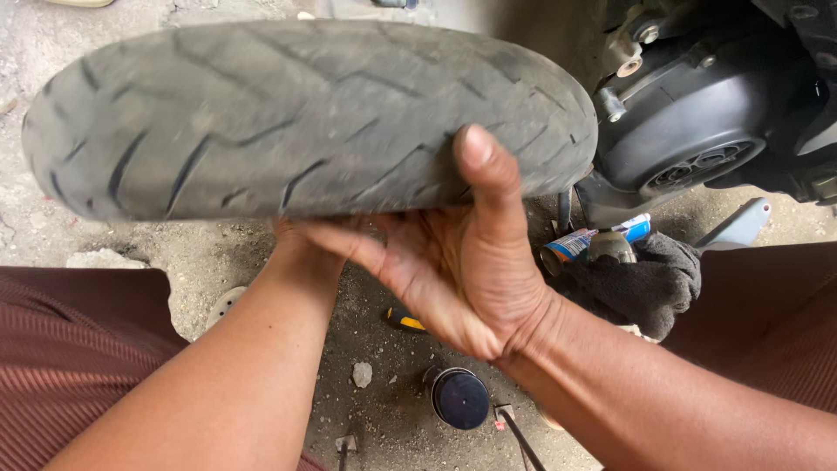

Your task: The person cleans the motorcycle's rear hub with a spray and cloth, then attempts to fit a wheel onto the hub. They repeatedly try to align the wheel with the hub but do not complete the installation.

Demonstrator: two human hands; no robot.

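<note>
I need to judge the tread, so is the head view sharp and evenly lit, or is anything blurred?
Head view: soft daylight, no glare; the tyre tread is smeared by motion blur; the right hand is sharp; the left hand sits in the shadow under the tyre.

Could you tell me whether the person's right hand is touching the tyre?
Touching. The head view shows the right hand under the tyre, with its thumb pressed flat against the tread and no gap between them.
</note>
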